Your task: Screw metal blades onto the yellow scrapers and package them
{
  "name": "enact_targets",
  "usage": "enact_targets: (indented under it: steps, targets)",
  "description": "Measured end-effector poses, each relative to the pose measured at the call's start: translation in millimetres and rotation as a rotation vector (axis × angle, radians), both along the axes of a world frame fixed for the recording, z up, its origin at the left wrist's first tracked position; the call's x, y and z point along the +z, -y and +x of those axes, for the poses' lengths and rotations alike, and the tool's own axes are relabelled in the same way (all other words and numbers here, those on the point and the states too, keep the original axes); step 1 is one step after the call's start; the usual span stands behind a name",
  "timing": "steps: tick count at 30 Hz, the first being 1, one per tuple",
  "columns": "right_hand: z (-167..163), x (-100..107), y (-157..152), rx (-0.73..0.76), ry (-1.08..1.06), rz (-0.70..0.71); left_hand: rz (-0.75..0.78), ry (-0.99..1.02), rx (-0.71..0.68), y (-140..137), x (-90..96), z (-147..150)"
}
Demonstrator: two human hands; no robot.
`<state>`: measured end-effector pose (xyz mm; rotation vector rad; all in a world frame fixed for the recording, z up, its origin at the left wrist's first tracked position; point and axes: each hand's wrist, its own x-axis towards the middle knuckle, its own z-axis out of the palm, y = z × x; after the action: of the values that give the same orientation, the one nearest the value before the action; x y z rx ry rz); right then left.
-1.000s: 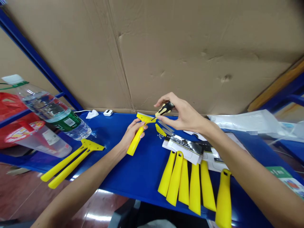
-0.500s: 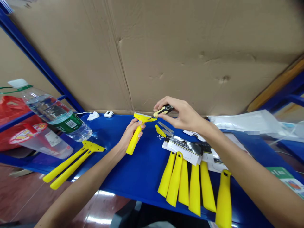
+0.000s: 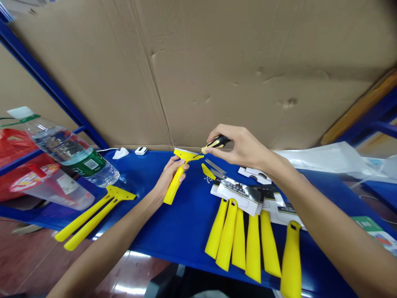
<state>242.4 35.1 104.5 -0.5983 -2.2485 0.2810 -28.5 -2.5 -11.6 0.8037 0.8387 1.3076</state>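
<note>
My left hand is closed around the neck of a yellow scraper, its wide head up and a thin blade along the top edge. My right hand grips a black and cream screwdriver, whose tip meets the right part of the scraper's head. Just right of that lie a loose yellow clamp piece, thin metal blades and several tiny screws. Below my right forearm, several yellow scraper handles lie side by side, their upper ends near printed packaging cards.
Two yellow scrapers lie at the left of the blue table. Behind them stand a water bottle, a plastic cup and a red bag. A cardboard sheet closes off the back. White plastic bags lie at right.
The screwdriver handle and my right hand have shifted slightly right, with the fingers placed differently on the handle. My left hand keeps the scraper in nearly the same place. The camera view has moved a little.
</note>
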Motion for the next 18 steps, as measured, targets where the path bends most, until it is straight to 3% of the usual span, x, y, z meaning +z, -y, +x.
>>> enact_targets:
  steps: [8,13,18]
  targets:
    - [-4,-2,4,-0.065,0.111,0.136,-0.005,-0.006,0.022,-2,1.3,-2]
    - [-4,-3,3,-0.175,0.112,0.040,0.007,-0.017,0.039,-3,-1.2,-2]
    - [5,10,7,-0.012,0.136,-0.005,0.019,-0.042,0.032,2,8.3,2]
